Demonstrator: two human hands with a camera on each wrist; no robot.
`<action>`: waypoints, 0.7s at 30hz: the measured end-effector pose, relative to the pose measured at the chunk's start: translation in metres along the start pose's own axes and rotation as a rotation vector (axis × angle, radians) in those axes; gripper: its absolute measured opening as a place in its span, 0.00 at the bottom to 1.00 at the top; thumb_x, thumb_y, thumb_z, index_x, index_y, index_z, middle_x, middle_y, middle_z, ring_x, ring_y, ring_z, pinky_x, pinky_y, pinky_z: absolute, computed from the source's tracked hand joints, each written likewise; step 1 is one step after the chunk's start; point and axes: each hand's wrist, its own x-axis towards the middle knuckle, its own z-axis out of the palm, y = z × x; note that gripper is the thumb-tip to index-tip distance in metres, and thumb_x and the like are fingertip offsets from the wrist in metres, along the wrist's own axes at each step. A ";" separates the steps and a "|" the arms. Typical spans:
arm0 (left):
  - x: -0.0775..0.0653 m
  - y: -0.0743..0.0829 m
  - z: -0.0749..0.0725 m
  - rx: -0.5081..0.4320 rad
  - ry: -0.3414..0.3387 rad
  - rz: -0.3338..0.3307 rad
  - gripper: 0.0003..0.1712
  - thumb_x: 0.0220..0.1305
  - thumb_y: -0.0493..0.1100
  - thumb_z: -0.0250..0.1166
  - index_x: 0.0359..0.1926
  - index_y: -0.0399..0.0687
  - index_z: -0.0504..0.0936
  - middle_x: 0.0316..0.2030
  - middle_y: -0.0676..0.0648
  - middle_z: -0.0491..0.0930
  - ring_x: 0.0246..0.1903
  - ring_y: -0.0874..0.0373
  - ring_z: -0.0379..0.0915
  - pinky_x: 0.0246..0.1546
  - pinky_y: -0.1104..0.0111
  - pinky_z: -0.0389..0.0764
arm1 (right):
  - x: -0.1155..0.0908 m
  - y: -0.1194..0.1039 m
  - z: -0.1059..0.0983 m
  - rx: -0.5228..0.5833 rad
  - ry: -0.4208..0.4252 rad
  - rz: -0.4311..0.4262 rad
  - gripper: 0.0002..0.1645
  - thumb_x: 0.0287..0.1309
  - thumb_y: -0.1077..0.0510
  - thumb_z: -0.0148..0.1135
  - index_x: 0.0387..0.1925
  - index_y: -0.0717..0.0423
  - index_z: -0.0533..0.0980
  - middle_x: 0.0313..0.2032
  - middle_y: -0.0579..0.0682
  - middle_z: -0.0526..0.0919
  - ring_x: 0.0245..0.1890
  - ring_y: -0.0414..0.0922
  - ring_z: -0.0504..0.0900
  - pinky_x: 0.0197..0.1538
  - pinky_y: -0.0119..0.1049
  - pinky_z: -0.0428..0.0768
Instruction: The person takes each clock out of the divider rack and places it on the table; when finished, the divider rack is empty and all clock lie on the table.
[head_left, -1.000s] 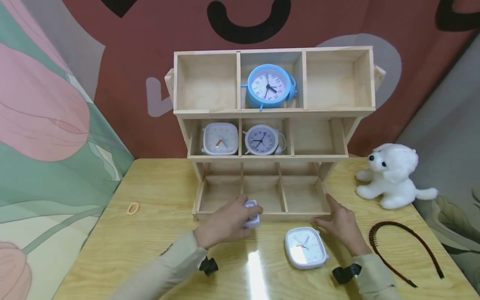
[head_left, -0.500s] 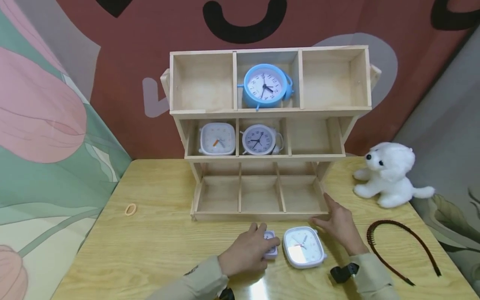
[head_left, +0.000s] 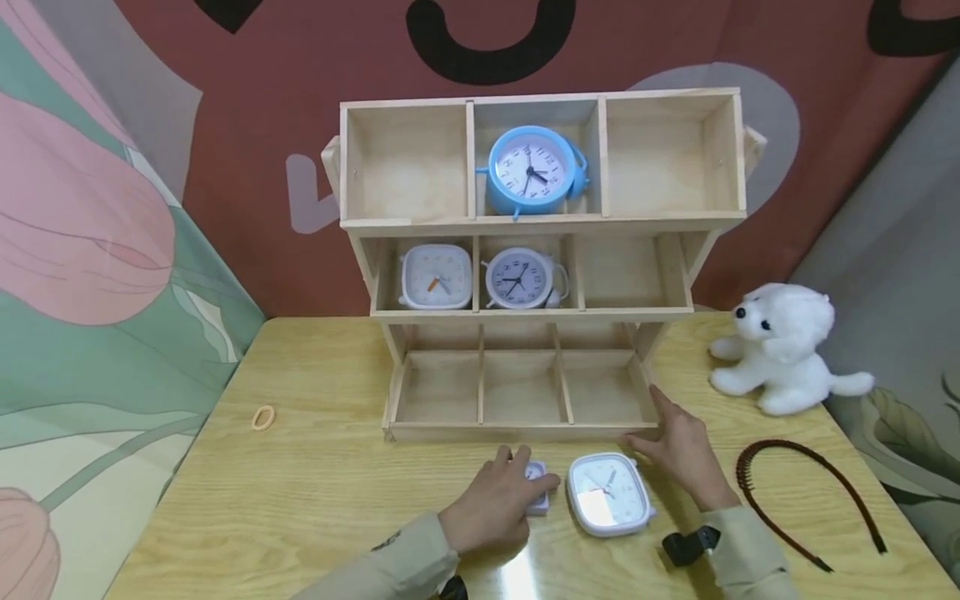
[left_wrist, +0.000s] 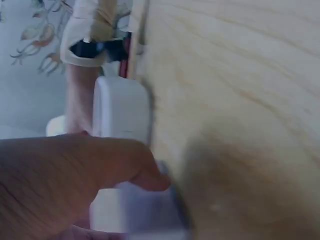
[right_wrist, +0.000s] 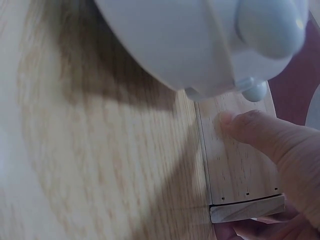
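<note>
My left hand (head_left: pixel 487 504) pinches a small lavender clock (head_left: pixel 537 497) low over the table, its thumb on one side in the left wrist view, where the clock (left_wrist: pixel 152 212) is blurred. Most of its dial is covered by the fingers. Just to the right lies a rounded-square white alarm clock (head_left: pixel 609 494), face up. My right hand (head_left: pixel 684 454) grips the lower right corner of a tiered wooden shelf (head_left: pixel 517 433). In the right wrist view the thumb rests on the front board (right_wrist: pixel 235 160) and the other fingers go round the side.
A blue alarm clock (head_left: pixel 531 171) stands in the top middle compartment; a square white clock (head_left: pixel 437 277) and a round white one (head_left: pixel 518 279) share the middle tier. Right of the shelf are a plush dog (head_left: pixel 783 350) and a brown headband (head_left: pixel 817 467). A beige ring (head_left: pixel 263 417) lies far left.
My left hand has carried the lavender clock from the shelf's front edge toward me and right, down beside the white clock. Over the last half second it barely shifts. The right hand stays put.
</note>
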 end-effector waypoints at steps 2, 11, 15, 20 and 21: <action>-0.002 0.002 -0.012 -0.001 0.007 0.000 0.41 0.42 0.44 0.74 0.62 0.66 0.72 0.57 0.41 0.69 0.52 0.46 0.69 0.44 0.57 0.80 | 0.000 0.001 0.001 0.007 0.001 -0.004 0.55 0.39 0.54 0.79 0.63 0.78 0.61 0.48 0.80 0.76 0.45 0.73 0.78 0.45 0.63 0.77; 0.005 0.005 -0.125 -0.036 0.246 -0.077 0.41 0.55 0.52 0.69 0.70 0.63 0.65 0.73 0.38 0.53 0.70 0.35 0.52 0.60 0.39 0.66 | 0.001 0.004 0.000 -0.005 0.016 -0.013 0.55 0.38 0.54 0.79 0.63 0.79 0.61 0.49 0.81 0.75 0.46 0.73 0.77 0.46 0.63 0.77; 0.017 0.000 -0.158 -0.013 0.366 -0.118 0.44 0.55 0.61 0.68 0.72 0.65 0.61 0.74 0.36 0.48 0.72 0.31 0.44 0.60 0.35 0.63 | 0.001 0.003 0.001 0.002 0.030 -0.028 0.55 0.38 0.54 0.79 0.62 0.79 0.62 0.49 0.80 0.75 0.45 0.73 0.78 0.46 0.62 0.77; 0.045 -0.011 -0.178 0.029 0.407 -0.158 0.41 0.61 0.68 0.58 0.73 0.67 0.58 0.74 0.35 0.47 0.71 0.27 0.41 0.64 0.35 0.57 | 0.001 0.001 0.001 0.010 0.011 -0.008 0.55 0.40 0.55 0.79 0.63 0.78 0.61 0.50 0.80 0.74 0.47 0.73 0.77 0.47 0.63 0.76; 0.051 -0.015 -0.179 0.051 0.414 -0.157 0.40 0.62 0.66 0.58 0.72 0.66 0.60 0.74 0.34 0.49 0.70 0.26 0.44 0.64 0.36 0.58 | 0.001 0.000 0.001 0.013 0.007 -0.004 0.55 0.40 0.55 0.79 0.63 0.78 0.61 0.50 0.80 0.74 0.47 0.73 0.77 0.47 0.63 0.76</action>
